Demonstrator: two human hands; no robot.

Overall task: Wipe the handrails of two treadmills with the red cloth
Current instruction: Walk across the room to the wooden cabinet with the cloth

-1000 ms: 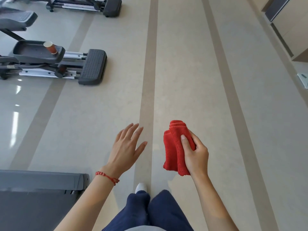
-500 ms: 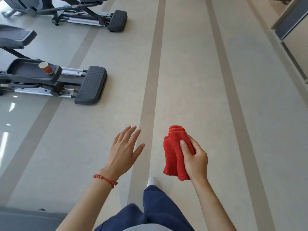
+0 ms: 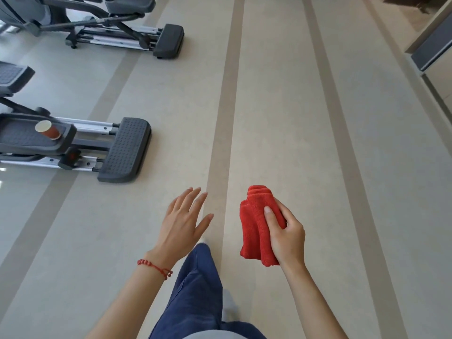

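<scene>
One folded, plush red cloth [image 3: 256, 228] in right hand [image 3: 286, 236].

We have one view only, from a camera worn on the head, looking forward and steeply down. It sits close above the two forearms, with the left hand [image 3: 182, 218] and right hand [image 3: 285, 234] low in the centre. Taking the nearer exercise machine [image 3: 73, 145] as our landmark, the camera stands to its right and looks along the striped floor [image 3: 293, 118]; a second machine [image 3: 117, 28] lies beyond it, at the top left edge.
</scene>
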